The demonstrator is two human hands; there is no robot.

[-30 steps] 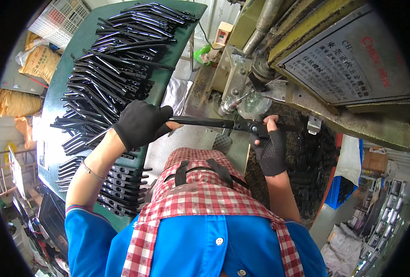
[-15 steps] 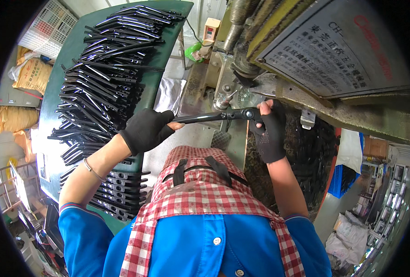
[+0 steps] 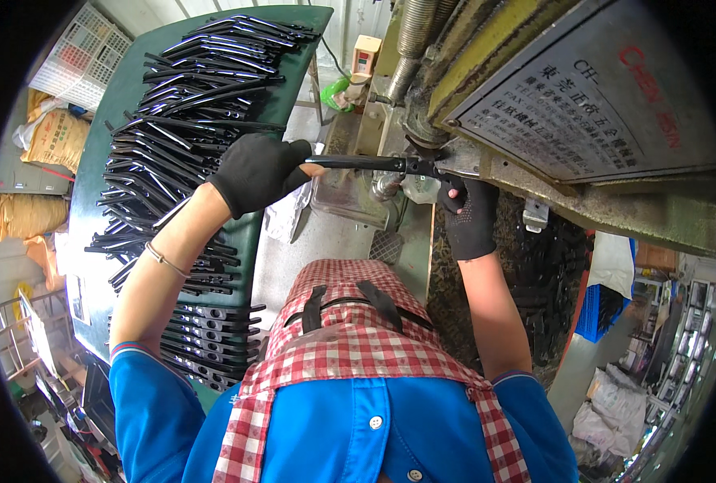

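Black bar (image 3: pixel 350 163) is off the bench, held in the air past its right edge, roughly level. Its jointed right end sits just by the tooling under the machine head (image 3: pixel 426 129); contact there, can't tell.

Left hand (image 3: pixel 261 177), black glove with bare fingertips: fingers closed round the bar's left part, thumb pressed along it. Right hand (image 3: pixel 471 213), same glove: fingers curled at the jointed end; whether they pinch it is hidden.

Step in hand, my read: lining that end up at the tooling. Next move calls for both hands shifting together, bar level, right fingertips clear of the head.

Bench (image 3: pixel 128 88): bent black tubes (image 3: pixel 181 161) heaped from far edge down the middle; black pieces with round holes (image 3: pixel 209 326) stacked toward the near right corner. Foot pedal (image 3: pixel 386 247) on the floor between bench and machine. More black parts (image 3: pixel 551 274) lie right of the right forearm.
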